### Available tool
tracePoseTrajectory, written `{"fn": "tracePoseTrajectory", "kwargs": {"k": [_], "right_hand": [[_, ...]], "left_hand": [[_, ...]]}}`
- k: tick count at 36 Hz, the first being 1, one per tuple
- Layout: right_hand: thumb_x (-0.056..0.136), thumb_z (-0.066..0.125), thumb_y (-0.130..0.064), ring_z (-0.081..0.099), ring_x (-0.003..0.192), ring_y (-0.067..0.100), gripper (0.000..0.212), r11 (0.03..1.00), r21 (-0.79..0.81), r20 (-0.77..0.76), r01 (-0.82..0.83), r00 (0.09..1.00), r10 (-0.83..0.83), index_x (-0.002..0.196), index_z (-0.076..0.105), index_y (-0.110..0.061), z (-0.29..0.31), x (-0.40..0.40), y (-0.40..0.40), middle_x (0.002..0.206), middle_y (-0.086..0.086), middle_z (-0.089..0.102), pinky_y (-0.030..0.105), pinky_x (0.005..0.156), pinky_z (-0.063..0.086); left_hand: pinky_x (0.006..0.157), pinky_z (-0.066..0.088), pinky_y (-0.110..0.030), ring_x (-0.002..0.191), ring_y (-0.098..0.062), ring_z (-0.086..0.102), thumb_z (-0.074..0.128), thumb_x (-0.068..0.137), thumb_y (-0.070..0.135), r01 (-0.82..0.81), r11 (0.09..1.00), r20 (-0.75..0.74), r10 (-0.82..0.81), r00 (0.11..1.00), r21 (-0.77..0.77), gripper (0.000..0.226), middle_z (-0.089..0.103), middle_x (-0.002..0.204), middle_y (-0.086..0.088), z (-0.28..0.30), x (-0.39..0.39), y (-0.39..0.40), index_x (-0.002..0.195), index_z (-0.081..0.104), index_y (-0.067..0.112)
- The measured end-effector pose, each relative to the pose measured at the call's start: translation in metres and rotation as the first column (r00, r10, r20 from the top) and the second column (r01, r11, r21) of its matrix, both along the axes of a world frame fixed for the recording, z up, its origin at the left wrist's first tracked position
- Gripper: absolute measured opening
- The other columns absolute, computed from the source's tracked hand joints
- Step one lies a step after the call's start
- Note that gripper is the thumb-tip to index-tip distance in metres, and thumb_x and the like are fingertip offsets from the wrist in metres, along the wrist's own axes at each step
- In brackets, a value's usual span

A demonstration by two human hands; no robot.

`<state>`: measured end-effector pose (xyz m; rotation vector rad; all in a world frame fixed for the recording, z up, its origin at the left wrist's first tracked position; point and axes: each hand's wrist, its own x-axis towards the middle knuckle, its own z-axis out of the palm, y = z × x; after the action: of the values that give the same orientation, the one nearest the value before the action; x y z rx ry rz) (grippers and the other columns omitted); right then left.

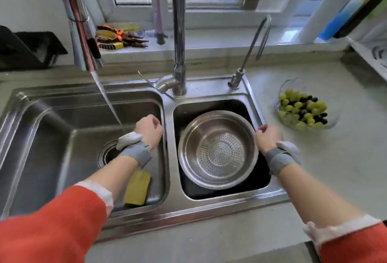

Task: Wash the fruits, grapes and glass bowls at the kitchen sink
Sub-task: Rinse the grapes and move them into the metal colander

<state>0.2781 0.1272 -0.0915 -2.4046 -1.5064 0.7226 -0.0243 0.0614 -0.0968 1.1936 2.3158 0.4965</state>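
A glass bowl (330, 125) of green and dark grapes stands on the counter to the right of the sink. A steel colander (217, 149) sits empty in the right basin. My right hand (269, 137) is at the colander's right rim, with fingers curled onto the edge. My left hand (149, 129) hovers over the left basin beside the divider, its fingers curled with nothing visible in them. From the pull-out faucet head (83, 38), water (109, 101) streams down just left of my left hand.
A yellow sponge (137, 187) lies at the front right of the left basin (52, 137), near the drain (107, 151). The main tap (179, 53) and a thin side tap (249, 55) rise behind the basins. Pliers (119, 37) lie on the window sill.
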Motion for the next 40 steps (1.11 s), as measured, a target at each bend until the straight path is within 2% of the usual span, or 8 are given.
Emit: {"fn": "tracePoseTrajectory", "kwargs": {"k": [6, 9, 13, 18, 22, 26, 31, 40], "right_hand": [[0.092, 0.049, -0.011, 0.058, 0.090, 0.039, 0.023, 0.969, 0.221, -0.143, 0.114, 0.986, -0.083, 0.091, 0.064, 0.007, 0.049, 0.052, 0.025, 0.095, 0.026, 0.065, 0.035, 0.071, 0.040], [0.094, 0.051, -0.024, 0.063, 0.085, 0.040, 0.031, 0.957, 0.054, -0.322, 0.284, 0.912, -0.252, 0.090, 0.060, 0.006, 0.056, 0.093, 0.039, 0.101, 0.027, 0.064, 0.040, 0.070, 0.052], [0.096, 0.050, -0.030, 0.066, 0.080, 0.043, 0.050, 0.879, -0.150, -0.522, 0.453, 0.718, -0.460, 0.127, 0.045, 0.008, 0.051, 0.136, 0.048, 0.112, 0.032, 0.060, 0.041, 0.054, 0.054], [0.097, 0.049, -0.022, 0.067, 0.090, 0.041, 0.084, 0.807, -0.124, -0.586, 0.577, 0.614, -0.529, 0.151, -0.014, -0.010, 0.035, 0.180, 0.074, 0.147, 0.022, 0.033, 0.044, 0.072, 0.059], [0.096, 0.046, -0.012, 0.067, 0.079, 0.037, 0.058, 0.861, -0.282, -0.724, 0.423, 0.495, -0.480, 0.148, 0.021, -0.009, 0.017, 0.193, 0.078, 0.142, 0.021, 0.041, 0.036, 0.051, 0.057], [0.097, 0.034, -0.007, 0.066, 0.075, 0.036, 0.043, 0.872, -0.306, -0.798, 0.382, 0.397, -0.454, 0.139, 0.035, -0.006, 0.005, 0.194, 0.076, 0.127, 0.025, 0.054, 0.036, 0.051, 0.057], [0.098, 0.031, -0.003, 0.064, 0.070, 0.040, 0.036, 0.867, -0.271, -0.805, 0.418, 0.396, -0.443, 0.133, 0.041, 0.003, 0.012, 0.192, 0.072, 0.100, 0.023, 0.058, 0.045, 0.067, 0.057], [0.094, 0.036, 0.000, 0.064, 0.065, 0.045, 0.030, 0.907, -0.248, -0.763, 0.340, 0.508, -0.399, 0.120, 0.047, 0.009, 0.039, 0.176, 0.046, 0.095, 0.032, 0.058, 0.042, 0.045, 0.057]], "left_hand": [[0.084, 0.044, -0.028, 0.098, -0.023, 0.061, 0.054, 0.090, 0.014, 0.194, 0.971, 0.130, -0.212, 0.969, 0.137, 0.018, 0.069, 0.102, -0.009, 0.053, 0.100, 0.051, 0.102, 0.067, 0.008], [0.087, 0.043, -0.029, 0.106, -0.026, 0.060, 0.055, 0.090, 0.020, 0.277, 0.957, 0.234, -0.289, 0.928, 0.086, 0.021, 0.068, 0.108, -0.008, 0.063, 0.155, 0.072, 0.106, 0.065, 0.011], [0.089, 0.046, -0.031, 0.107, -0.028, 0.060, 0.055, 0.093, 0.026, 0.347, 0.938, 0.359, -0.333, 0.872, 0.027, 0.033, 0.064, 0.115, -0.012, 0.063, 0.221, 0.099, 0.119, 0.058, 0.007], [0.095, 0.051, -0.045, 0.111, -0.037, 0.058, 0.055, 0.092, 0.029, 0.287, 0.956, 0.598, -0.196, 0.777, -0.060, 0.055, 0.054, 0.127, -0.022, 0.044, 0.280, 0.137, 0.138, 0.038, 0.004], [0.084, 0.051, -0.038, 0.100, -0.031, 0.058, 0.052, 0.095, 0.026, 0.156, 0.981, 0.719, -0.026, 0.694, -0.115, 0.054, 0.053, 0.117, -0.016, 0.034, 0.299, 0.147, 0.140, 0.033, 0.004], [0.076, 0.049, -0.036, 0.094, -0.028, 0.054, 0.050, 0.097, 0.025, 0.089, 0.983, 0.735, 0.057, 0.676, -0.159, 0.049, 0.047, 0.110, -0.015, 0.026, 0.309, 0.148, 0.138, 0.035, 0.003], [0.079, 0.051, -0.035, 0.094, -0.027, 0.056, 0.050, 0.097, 0.028, 0.035, 0.984, 0.745, 0.109, 0.658, -0.175, 0.044, 0.048, 0.113, -0.013, 0.024, 0.303, 0.145, 0.132, 0.042, 0.003], [0.074, 0.049, -0.034, 0.085, -0.025, 0.054, 0.039, 0.102, 0.029, -0.053, 0.997, 0.778, 0.080, 0.624, -0.060, 0.022, 0.047, 0.091, -0.007, 0.050, 0.265, 0.126, 0.105, 0.049, 0.010]]}}
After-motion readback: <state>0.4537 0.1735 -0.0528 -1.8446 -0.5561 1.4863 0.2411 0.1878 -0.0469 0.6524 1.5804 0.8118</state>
